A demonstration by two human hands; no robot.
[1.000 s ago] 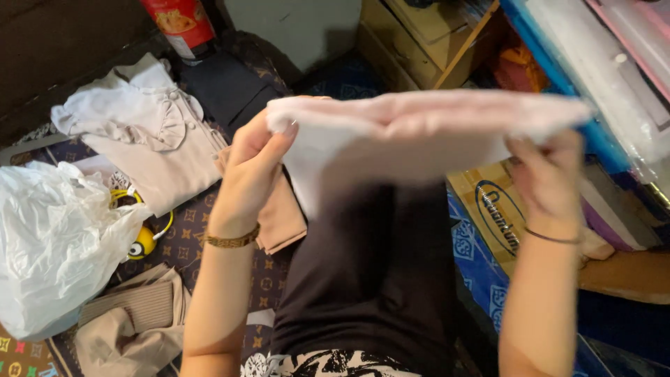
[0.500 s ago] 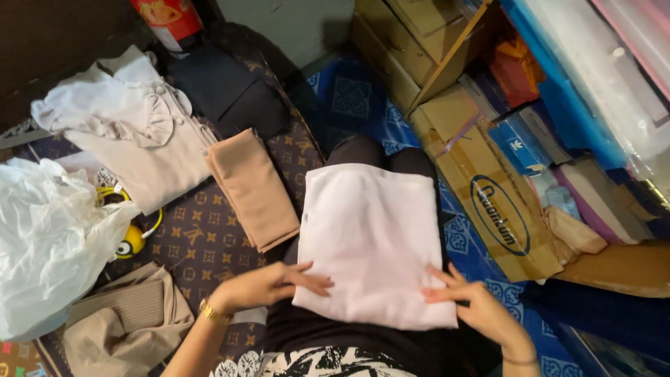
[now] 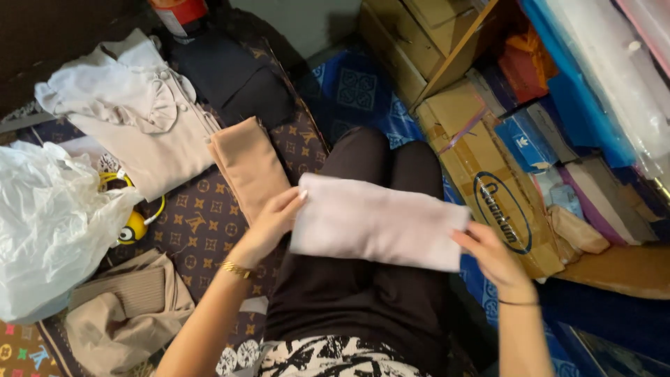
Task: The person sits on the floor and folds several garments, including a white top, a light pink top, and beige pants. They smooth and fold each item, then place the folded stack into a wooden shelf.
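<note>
I see my left hand (image 3: 269, 222) pinching the left edge of the folded pale pink cloth (image 3: 377, 222) and my right hand (image 3: 488, 253) gripping its right end, fingers closed on the fabric, with the cloth lying across my lap on the black trousers (image 3: 377, 293). I judge the fold nearly finished, since it is already a narrow rectangle, though it is not yet set beside the folded tan garment (image 3: 250, 164) on the patterned brown mat (image 3: 202, 223), where a cream blouse (image 3: 139, 119) also lies
</note>
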